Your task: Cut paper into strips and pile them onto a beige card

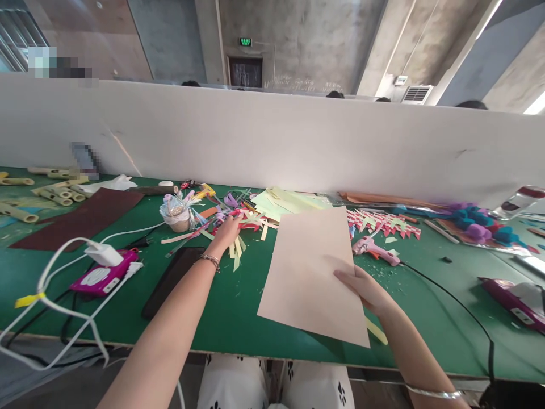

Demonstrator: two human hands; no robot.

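My right hand grips the right edge of a pale beige sheet of paper, thumb on top and fingers underneath. The sheet slants over the front of the green table. My left hand reaches into a heap of coloured paper strips. Its fingers are drawn together at something red-pink, too small and crowded to name. Behind the beige sheet lie light green paper sheets. A pink glue gun rests just right of the sheet, its cord running to the front edge.
Left of my arm are a dark flat object, a magenta power strip with white cables, brown paper and bamboo pieces. A decorated pot stands near the heap. Rightward are pompoms and a second magenta power strip.
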